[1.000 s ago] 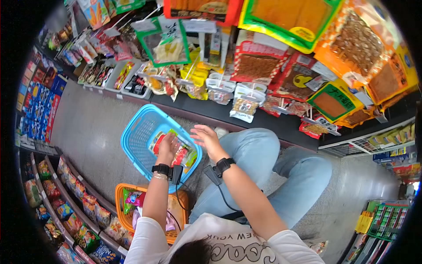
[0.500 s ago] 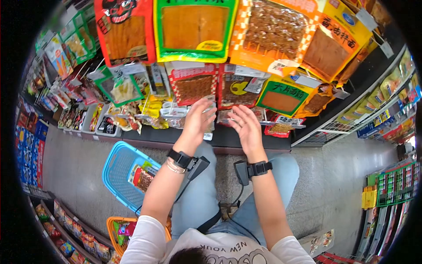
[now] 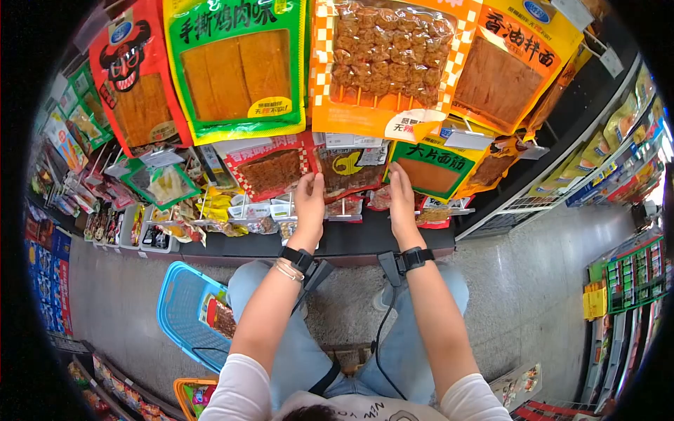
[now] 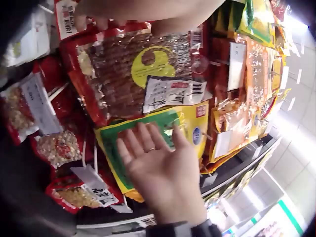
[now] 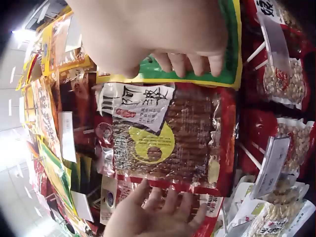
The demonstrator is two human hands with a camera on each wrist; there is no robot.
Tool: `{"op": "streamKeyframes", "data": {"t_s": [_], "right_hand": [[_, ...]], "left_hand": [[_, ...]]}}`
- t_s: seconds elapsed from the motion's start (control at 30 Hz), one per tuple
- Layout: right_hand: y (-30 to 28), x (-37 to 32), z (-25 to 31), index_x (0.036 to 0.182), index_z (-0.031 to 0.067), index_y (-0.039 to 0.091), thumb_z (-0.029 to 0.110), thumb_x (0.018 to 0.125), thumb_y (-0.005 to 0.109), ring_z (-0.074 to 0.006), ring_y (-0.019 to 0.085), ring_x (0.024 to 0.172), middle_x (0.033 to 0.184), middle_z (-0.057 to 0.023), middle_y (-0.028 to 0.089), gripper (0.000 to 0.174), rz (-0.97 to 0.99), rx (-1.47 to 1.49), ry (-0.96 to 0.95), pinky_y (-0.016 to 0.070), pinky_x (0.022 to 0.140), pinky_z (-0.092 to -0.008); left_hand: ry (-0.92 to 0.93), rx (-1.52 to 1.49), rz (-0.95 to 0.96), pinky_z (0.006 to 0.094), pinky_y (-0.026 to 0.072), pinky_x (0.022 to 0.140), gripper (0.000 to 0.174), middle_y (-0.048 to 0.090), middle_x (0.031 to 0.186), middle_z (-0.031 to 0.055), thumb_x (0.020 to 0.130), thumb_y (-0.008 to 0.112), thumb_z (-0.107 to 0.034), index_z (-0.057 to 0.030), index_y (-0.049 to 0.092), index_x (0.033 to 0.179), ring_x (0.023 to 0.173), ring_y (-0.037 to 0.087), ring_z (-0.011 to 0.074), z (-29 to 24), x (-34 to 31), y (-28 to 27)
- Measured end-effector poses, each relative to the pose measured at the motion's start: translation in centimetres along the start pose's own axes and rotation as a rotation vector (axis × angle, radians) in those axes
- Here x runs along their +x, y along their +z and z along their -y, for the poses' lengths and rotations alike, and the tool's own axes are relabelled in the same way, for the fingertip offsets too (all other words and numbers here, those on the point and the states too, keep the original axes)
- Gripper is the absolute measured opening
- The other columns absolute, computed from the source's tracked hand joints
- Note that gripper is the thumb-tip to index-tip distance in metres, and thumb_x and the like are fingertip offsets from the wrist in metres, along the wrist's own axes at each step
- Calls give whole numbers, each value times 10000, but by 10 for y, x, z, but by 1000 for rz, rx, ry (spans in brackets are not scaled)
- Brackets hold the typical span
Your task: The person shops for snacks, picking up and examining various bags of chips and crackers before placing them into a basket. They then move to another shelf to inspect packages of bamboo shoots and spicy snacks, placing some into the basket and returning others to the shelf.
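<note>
A dark red snack pack (image 3: pixel 349 168) with a yellow round mark hangs on the rack between my two hands. At its left edge is my left hand (image 3: pixel 309 210), fingers straight and palm turned inward. On the other side my right hand (image 3: pixel 402 203) reaches up, fingers extended in front of a green and yellow pack (image 3: pixel 434 167). In the right wrist view the red pack (image 5: pixel 168 143) lies flat between the hands, with the left fingers (image 5: pixel 170 210) along its edge. A red checkered pack (image 3: pixel 270 168) hangs beside the left hand.
Large orange (image 3: pixel 390 63) and green-yellow packs (image 3: pixel 239 70) hang above the hands. Small nut bags hang below, over the dark shelf base (image 3: pixel 351 235). On the floor at left stand a blue basket (image 3: pixel 175 309) with packs in it and an orange basket (image 3: pixel 184 389).
Both hands have moved from over the blue basket, rightward and then forward to the hanging packs. The view has turned toward the rack; the basket now stands left of the legs.
</note>
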State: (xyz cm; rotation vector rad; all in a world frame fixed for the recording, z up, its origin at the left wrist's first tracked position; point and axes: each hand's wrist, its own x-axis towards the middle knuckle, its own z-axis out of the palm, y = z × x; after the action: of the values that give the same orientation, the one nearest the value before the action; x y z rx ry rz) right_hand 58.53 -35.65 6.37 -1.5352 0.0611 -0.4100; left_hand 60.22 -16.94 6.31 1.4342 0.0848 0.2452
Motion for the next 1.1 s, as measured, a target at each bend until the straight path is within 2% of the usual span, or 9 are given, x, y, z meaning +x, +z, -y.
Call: {"op": "streamKeyframes", "data": {"t_s": [0.03, 0.07, 0.23, 0.27, 0.4, 0.47, 0.5, 0.63, 1.1], "right_hand": [[4, 2, -1, 1302, -39, 409, 352, 963, 429, -242, 400, 1258, 1323, -154, 463, 518, -28, -49, -30, 283, 1049, -331], [4, 4, 0, 1298, -42, 408, 335, 956, 454, -244, 408, 1252, 1320, -164, 463, 512, -36, -57, -23, 292, 1045, -331], [6, 8, 4, 1290, -53, 395, 241, 914, 565, -252, 430, 1239, 1315, -203, 450, 507, -1, 88, 38, 322, 1031, -336], [6, 6, 3, 1213, -48, 478, 189, 888, 608, -198, 515, 1133, 1223, -157, 537, 423, -28, 107, 93, 385, 966, -309], [3, -3, 11, 1089, -9, 582, 155, 866, 637, -90, 574, 925, 1043, -60, 633, 282, 216, 187, 168, 434, 832, -242], [3, -11, 20, 1027, -3, 612, 99, 841, 661, -65, 572, 864, 989, -28, 645, 217, 282, 220, 166, 445, 791, -225], [4, -14, 20, 1029, -3, 612, 95, 837, 665, -67, 573, 869, 994, -28, 645, 222, 291, 239, 164, 446, 792, -227], [3, -28, 31, 1032, -2, 615, 86, 822, 680, -72, 576, 884, 1005, -28, 644, 237, 291, 311, 168, 450, 797, -234], [-17, -90, 68, 1096, 1, 582, 4, 779, 686, -97, 592, 926, 1034, -27, 640, 333, 249, 355, 263, 447, 864, -267]], "left_hand": [[-29, 6, 35, 267, 396, 831, 322, 582, 996, 57, 925, 558, -259, 6, 529, 1105, 917, 506, 126, 2, 2, -1], [69, -10, -35, 230, 351, 688, 227, 508, 802, -26, 941, 529, -245, -23, 563, 907, 756, 429, 69, 6, 1, 5], [79, 12, 16, 223, 363, 711, 181, 495, 822, -17, 956, 500, -208, -30, 532, 953, 777, 418, 70, 2, -2, -5], [90, 22, 10, 221, 357, 702, 170, 480, 809, -24, 958, 493, -200, -35, 528, 937, 765, 404, 67, 2, -3, -6], [137, 14, 45, 217, 350, 676, 148, 489, 815, -36, 948, 514, -189, -43, 525, 937, 742, 393, 59, -5, -9, -15], [-42, -55, 93, 217, 374, 683, 145, 536, 849, -27, 929, 550, -182, -41, 543, 960, 749, 441, 56, -15, -18, -21], [-130, -90, 117, 217, 385, 687, 149, 560, 867, -22, 919, 568, -178, -39, 552, 971, 752, 464, 55, -24, -23, -23], [6, -75, 334, 268, 447, 859, 351, 612, 1099, 43, 861, 635, -106, -8, 530, 1181, 958, 572, 105, -37, -35, -29], [-281, -231, 478, 282, 454, 860, 338, 619, 1096, 47, 842, 652, -94, -1, 548, 1151, 961, 580, 114, -51, -86, -44]]}}
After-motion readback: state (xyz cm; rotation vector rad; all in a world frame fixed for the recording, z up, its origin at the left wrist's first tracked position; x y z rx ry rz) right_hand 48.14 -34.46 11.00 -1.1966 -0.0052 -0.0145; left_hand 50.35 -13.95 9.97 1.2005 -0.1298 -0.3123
